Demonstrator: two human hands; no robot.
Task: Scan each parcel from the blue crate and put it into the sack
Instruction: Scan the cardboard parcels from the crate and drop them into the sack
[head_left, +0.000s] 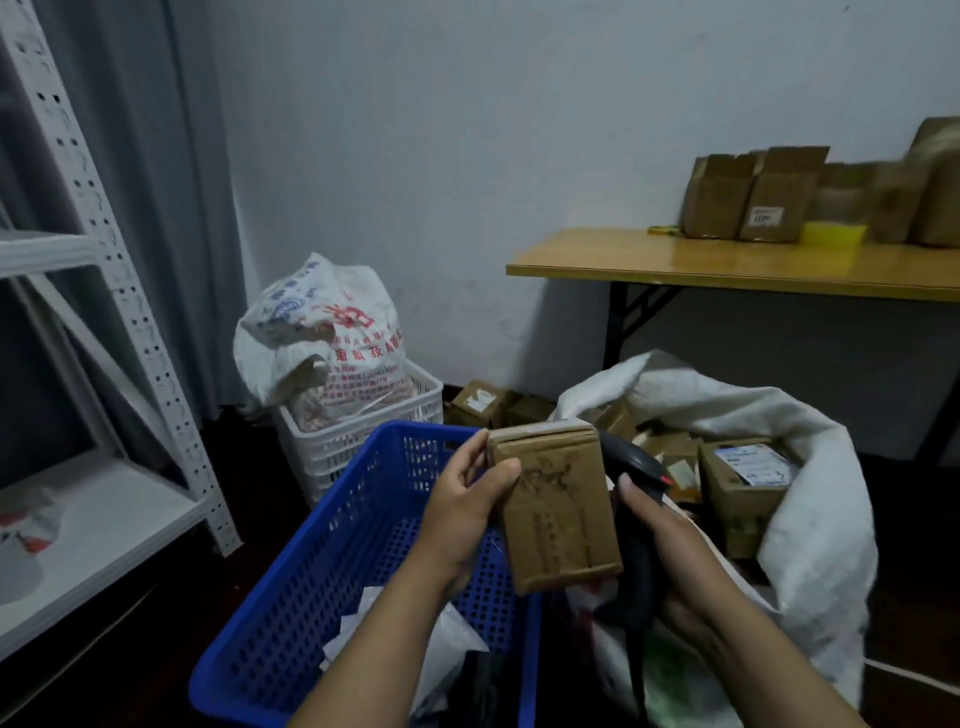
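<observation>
Parcel (556, 509): brown carton, upright, held over the blue crate's (332, 545) right rim, just beside the open sack (810, 519).
Left hand (462, 514): thumb and fingers pinch the parcel's left edge.
Right hand (675, 545): fingers curled round the scanner (631, 457) handle; its head sits behind the parcel.
Label: none visible on the near face.
Technique (judgement): turn the parcel until its barcode faces the scanner window, hold it steady, then trigger.

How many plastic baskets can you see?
2. The blue crate is right in front, near the person; the white crate stands behind it by the wall, with a printed sack inside. The white one may be several stacked.
</observation>
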